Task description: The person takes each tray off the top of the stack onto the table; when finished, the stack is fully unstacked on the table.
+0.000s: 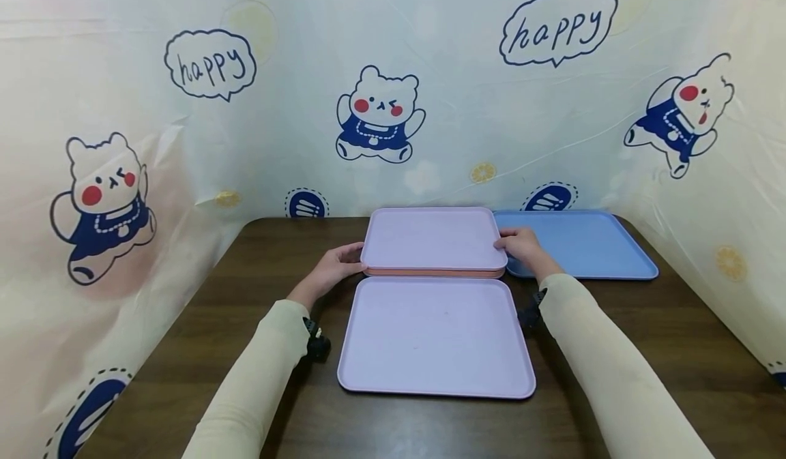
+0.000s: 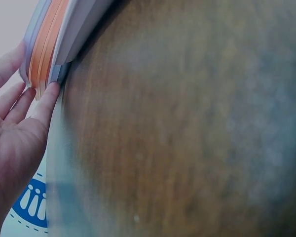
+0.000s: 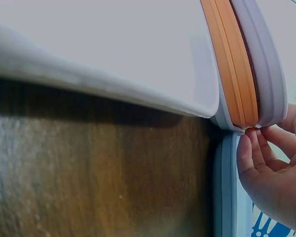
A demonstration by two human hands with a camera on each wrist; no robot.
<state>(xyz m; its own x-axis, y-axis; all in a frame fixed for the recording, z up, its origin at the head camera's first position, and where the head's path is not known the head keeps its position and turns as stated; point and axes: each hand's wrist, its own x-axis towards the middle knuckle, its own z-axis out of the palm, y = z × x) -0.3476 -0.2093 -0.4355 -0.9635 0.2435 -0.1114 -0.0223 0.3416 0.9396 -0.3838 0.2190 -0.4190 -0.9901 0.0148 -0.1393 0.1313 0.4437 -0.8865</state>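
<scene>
Stack of trays at the far middle of the brown wooden table, level between two hands, with a lavender tray on top and orange rims showing beneath. In both wrist views, two such orange rims under the lavender one and a paler strip lower down; total number of trays hard to tell. Left hand at the stack's left end, by the front corner: fingers loosely extended, thumb set wide of them, tips touching the rims. Right hand at the right end, narrower: fingers bent and gathered, gripping the edge, one digit by the lavender rim and others against the end below. Just in front of the stack, on the near side, another lavender tray, flat on the table, contact with the stack unclear. To the right of the stack, a blue tray, also flat, partly covered by the right hand, left edge right beside the stack, touching or overlapping impossible to tell. Pale sleeves extended in from the near side, with a small dark device at each wrist. Behind the table and along both sides, a pale cloth backdrop printed with navy-clad bears, yellow citrus slices and speech bubbles reading "happy".
</scene>
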